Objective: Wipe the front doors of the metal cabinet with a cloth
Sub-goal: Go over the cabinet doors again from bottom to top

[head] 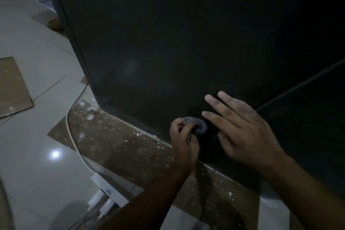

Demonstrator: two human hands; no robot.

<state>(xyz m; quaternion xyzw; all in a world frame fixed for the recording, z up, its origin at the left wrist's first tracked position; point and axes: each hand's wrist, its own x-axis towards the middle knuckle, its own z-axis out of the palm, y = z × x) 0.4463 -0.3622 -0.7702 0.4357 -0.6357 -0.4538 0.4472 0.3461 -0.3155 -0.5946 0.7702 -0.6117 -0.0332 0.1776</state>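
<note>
Grip of the left hand (183, 140) is curled tight round a wadded grey cloth (198, 126), holding it against the dark cabinet door (168, 43) near its bottom edge. At three o'clock from the cloth the right hand (244, 132) is spread, fingers straight, over the door; whether it touches cannot be told. At eight o'clock, speckled cardboard (130, 144) lies on the floor (37, 173) at the cabinet's foot, with a white cable (71, 136) at its nine o'clock end.

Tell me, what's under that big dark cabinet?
A brown cardboard sheet, speckled white, lies on the grey floor and meets the bottom edge of the cabinet. Whether it runs on beneath, and anything else under there, is hidden by the cabinet itself.
</note>
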